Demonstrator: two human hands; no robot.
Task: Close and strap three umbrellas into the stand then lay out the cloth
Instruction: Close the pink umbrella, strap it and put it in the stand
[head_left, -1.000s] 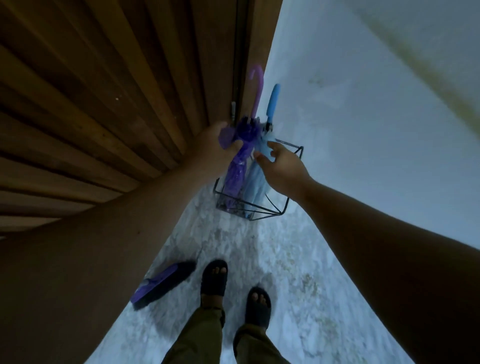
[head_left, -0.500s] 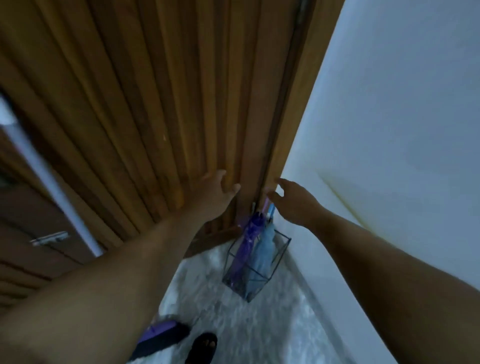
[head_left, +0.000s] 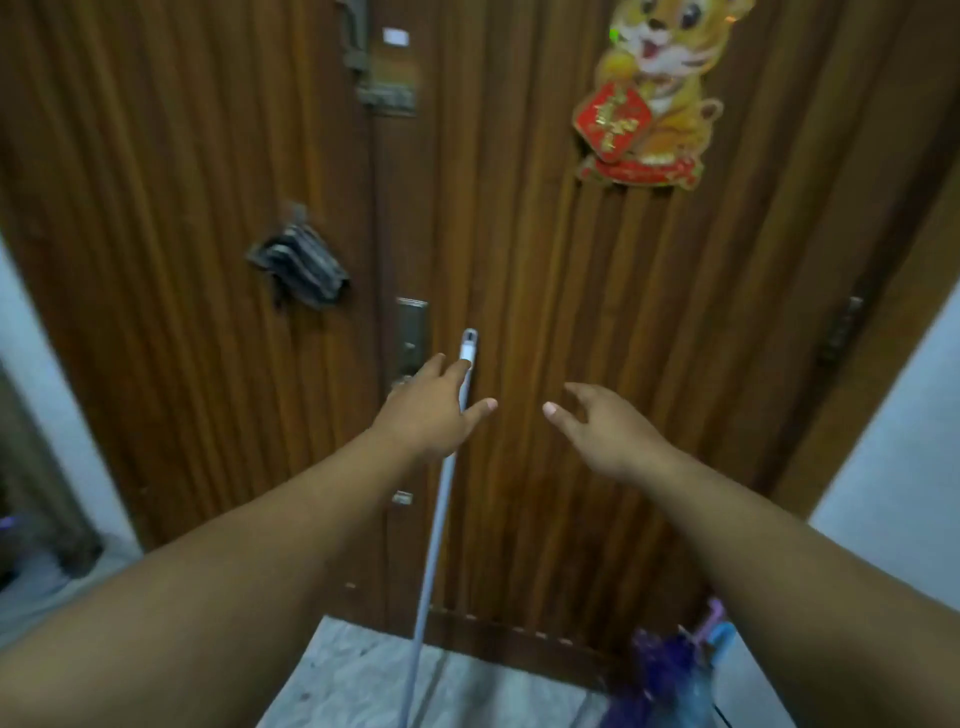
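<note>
Left hand: the left hand (head_left: 434, 402) is reaching forward at chest height with fingers loosely spread, touching or just beside the top of a long pale grey pole (head_left: 441, 499); whether the fingers are actually gripping it cannot be told
Right hand: the right hand (head_left: 605, 434) is hovering beside it, fingers relaxed and slightly curled, holding nothing
Pole: one slim metal or plastic handle with a white cap is leaning against the door, its long axis running from the floor up to the left hand's fingertips; the left hand is clearly the nearer one
Door: a brown ribbed wooden door (head_left: 519, 260) is filling the view just beyond both hands
Dark cloth: one dark grey bundled cloth (head_left: 298, 265) is hanging on the door, up and to the left of the left hand, well apart from it; judging by the task, this may be the cloth to lay out
Umbrellas: the purple and blue folded umbrellas (head_left: 670, 670) are standing low at the right, below the right forearm; two handles, one pink-purple and one blue, are showing, a third cannot be counted in the blur
Tiger decoration: one golden paper tiger sticker (head_left: 654, 88) is sitting high on the door
</note>
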